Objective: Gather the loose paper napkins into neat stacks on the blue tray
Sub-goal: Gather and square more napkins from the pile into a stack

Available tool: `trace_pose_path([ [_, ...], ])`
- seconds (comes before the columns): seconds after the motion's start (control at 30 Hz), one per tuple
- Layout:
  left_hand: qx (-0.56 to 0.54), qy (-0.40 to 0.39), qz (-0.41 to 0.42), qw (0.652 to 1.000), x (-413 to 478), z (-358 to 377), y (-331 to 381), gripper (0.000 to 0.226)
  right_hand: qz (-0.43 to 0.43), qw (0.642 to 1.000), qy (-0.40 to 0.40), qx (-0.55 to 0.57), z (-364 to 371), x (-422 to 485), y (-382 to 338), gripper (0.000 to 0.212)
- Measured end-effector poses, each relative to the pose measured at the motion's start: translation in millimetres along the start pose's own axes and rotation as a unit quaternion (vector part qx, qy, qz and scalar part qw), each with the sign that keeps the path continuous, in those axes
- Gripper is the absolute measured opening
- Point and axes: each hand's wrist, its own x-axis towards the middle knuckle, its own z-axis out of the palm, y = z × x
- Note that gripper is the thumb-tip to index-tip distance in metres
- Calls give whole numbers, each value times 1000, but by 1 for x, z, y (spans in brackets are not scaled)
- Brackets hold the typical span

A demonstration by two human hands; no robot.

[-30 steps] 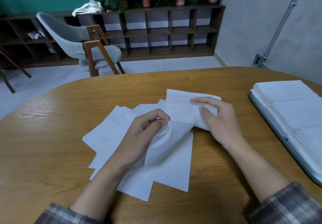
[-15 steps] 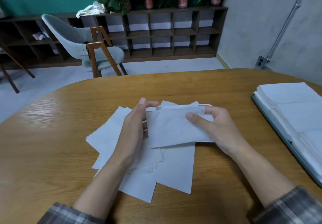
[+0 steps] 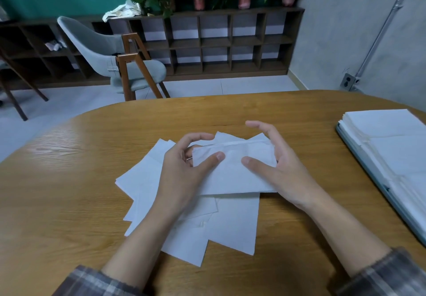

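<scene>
The left hand (image 3: 182,171) and right hand (image 3: 285,171) are pinching 1 soft, folded rectangular napkin (image 3: 235,173) — thumbs on top, fingers (image 3: 198,137) arching behind; flat sheets (image 3: 143,180) are lying beneath.

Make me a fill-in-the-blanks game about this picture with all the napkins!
1. The left hand and the right hand hold one folded white ____ between them.
2. The loose napkins lie spread on a ____ table.
3. The tray with the neat stacks sits on the person's ____ side.

Missing words: napkin, wooden, right.
</scene>
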Motion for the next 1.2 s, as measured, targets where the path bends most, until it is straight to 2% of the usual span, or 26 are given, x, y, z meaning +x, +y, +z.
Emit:
trace_pose_path([
  [0.1, 17, 23, 26, 999, -1, 2, -2, 30, -22, 1000, 8, -6, 0, -1, -2, 62],
  [0.17, 19, 28, 26, 999, -1, 3, -2, 35, -37, 998, 12, 43, -3, -1, -3, 62],
  [0.27, -50, -26, -40, 998, -1, 0, 6, 44, -30, 992, 14, 123, -8, -1, -4, 57],
  [0.3, -71, -41, -51, 995, -2, 0, 8, 41, -30, 993, 21, 109, -9, 0, -5, 53],
  [0.37, -57, -22, -32, 998, -4, 1, 9, 33, -32, 996, 23, 79, -12, 0, -5, 41],
  [0.47, 3, 19, 16, 1000, -5, 4, -1, 26, -27, 999, 4, 20, -14, 0, -6, 20],
  [0.53, 71, 29, 78, 994, -6, 6, -7, 29, -22, 999, 19, -33, -13, 2, -2, 20],
  [0.6, 208, 23, 190, 959, -6, 8, -13, 33, -22, 995, 69, -63, -13, 5, 4, 26],
  [0.63, 250, -6, 233, 940, -7, 9, -17, 33, -25, 992, 97, -77, -14, 6, 7, 28],
  [0.7, 293, -109, 228, 922, -13, 14, -20, 29, -30, 986, 138, -91, -15, 9, 12, 32],
  [0.77, 360, -193, 194, 892, -19, 19, -23, 42, -31, 983, 149, -99, -16, 9, 14, 31],
  [0.87, 435, -220, 187, 853, -23, 25, -28, 55, -29, 985, 137, -105, -13, 9, 15, 29],
  [1.1, 399, -230, 195, 866, -27, 32, -21, 14, -30, 984, 134, -117, -12, 10, 15, 31],
  [1.2, 282, -239, 149, 917, -26, 25, -11, 12, -25, 988, 113, -102, -15, 11, 16, 39],
])
